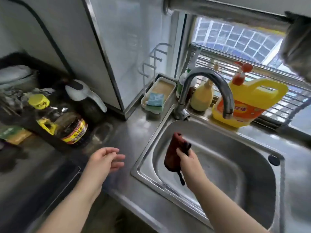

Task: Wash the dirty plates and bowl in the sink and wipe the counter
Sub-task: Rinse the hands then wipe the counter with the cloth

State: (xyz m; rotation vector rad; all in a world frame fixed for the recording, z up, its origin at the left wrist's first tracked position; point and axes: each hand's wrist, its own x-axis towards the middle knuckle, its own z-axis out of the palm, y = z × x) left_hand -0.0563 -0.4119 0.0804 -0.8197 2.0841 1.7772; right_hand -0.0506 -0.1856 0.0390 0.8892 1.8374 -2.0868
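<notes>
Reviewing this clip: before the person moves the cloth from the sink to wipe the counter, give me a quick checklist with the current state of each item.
1. Cloth held: ok. The right hand grips the dark red cloth over the sink.
2. Left hand free: ok. The left hand is open above the counter, holding nothing.
3. Tap off: ok. No water shows at the faucet spout.
4. Sink cleared of dishes: ok. No plates or bowl visible in the basin.
5. Cloth wrung out: cannot tell.
6. Wiping path: not ok. The oil bottle stands on the counter's left part.
</notes>
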